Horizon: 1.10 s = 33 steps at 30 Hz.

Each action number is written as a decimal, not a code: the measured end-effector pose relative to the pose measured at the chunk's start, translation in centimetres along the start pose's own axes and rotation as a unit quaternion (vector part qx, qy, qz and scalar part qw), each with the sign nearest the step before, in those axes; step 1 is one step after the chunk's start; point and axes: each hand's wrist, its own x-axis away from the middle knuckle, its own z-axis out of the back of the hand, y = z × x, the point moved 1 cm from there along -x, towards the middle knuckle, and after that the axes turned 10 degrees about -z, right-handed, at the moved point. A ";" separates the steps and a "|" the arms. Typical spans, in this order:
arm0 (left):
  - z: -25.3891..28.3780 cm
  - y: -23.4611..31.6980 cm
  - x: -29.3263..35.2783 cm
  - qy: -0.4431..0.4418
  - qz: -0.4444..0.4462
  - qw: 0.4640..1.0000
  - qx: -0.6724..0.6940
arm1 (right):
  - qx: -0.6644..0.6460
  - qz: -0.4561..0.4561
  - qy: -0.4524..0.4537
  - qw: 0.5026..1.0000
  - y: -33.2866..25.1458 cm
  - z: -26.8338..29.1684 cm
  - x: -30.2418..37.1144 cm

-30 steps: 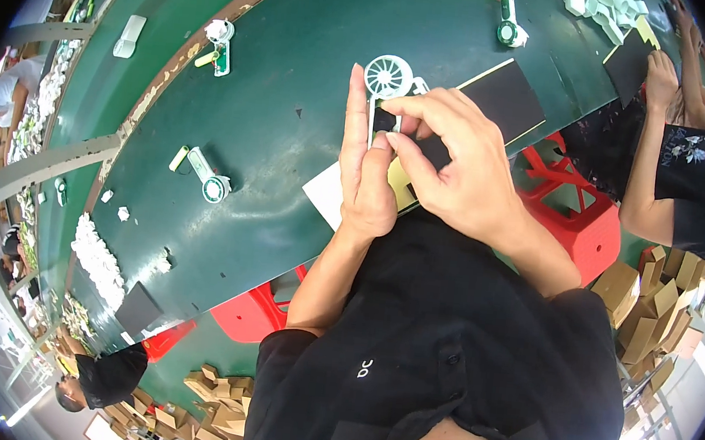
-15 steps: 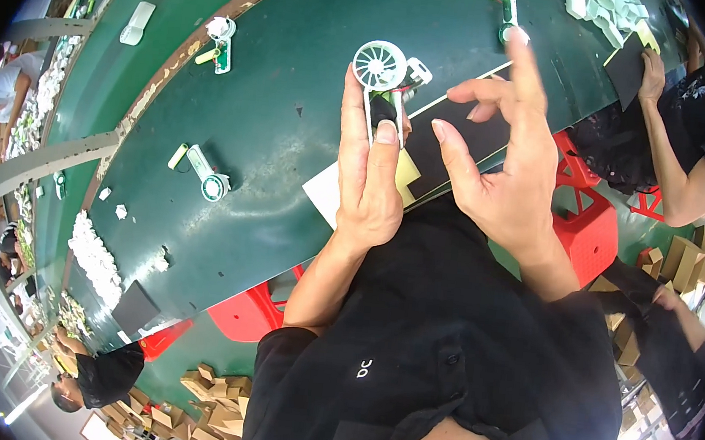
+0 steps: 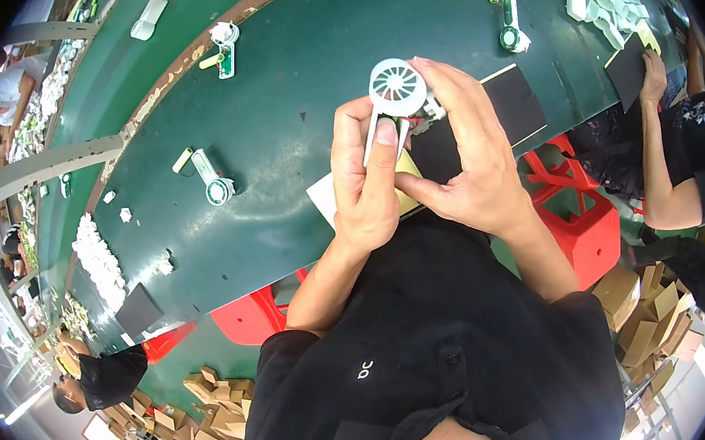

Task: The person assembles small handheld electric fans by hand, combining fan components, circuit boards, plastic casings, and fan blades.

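Looking down from the head view, I find the green surface (image 3: 282, 154) well strewn. Toward its chipped far edge (image 3: 172, 71) lies one opened fan unit (image 3: 226, 51); a second fan unit (image 3: 210, 179) rests nearer the middle with a green cylinder (image 3: 182, 160) just beside it. Off to the right are a third fan unit (image 3: 512, 27) and a heap of pale casings (image 3: 603, 15), and a white heap (image 3: 100, 262) sits toward the left end. The right hand (image 3: 485, 169) blocks my view of part of a dark mat (image 3: 516, 104) at the near edge, where red stools (image 3: 581, 229) stand.

Held above the surface, near that edge, is the white fan (image 3: 398, 86): round head, thin spokes about a hub, two pale uprights below, a touch of red beside them, and a small white part (image 3: 435, 107) at its right. My left hand (image 3: 365, 196) pinches it between thumb and fingers. The right hand arches alongside, thumb spread well away from its fingers; I cannot tell whether its fingertips touch the head.
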 end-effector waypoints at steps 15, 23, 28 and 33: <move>0.3 0.0 0.7 0.088 0.068 0.985 0.131 | -0.088 -0.015 -0.079 0.993 -0.1 -0.6 -0.9; 1.2 -0.7 0.4 0.064 0.027 0.993 0.096 | -0.425 -0.379 -0.235 0.788 4.1 -1.5 -0.6; 0.8 -0.4 0.2 0.088 0.052 0.994 0.031 | -0.487 -0.386 -0.161 0.767 4.2 -1.7 -0.7; 1.1 -0.7 0.2 0.106 0.062 0.992 0.007 | -0.481 -0.267 -0.073 0.832 4.2 -1.0 -0.8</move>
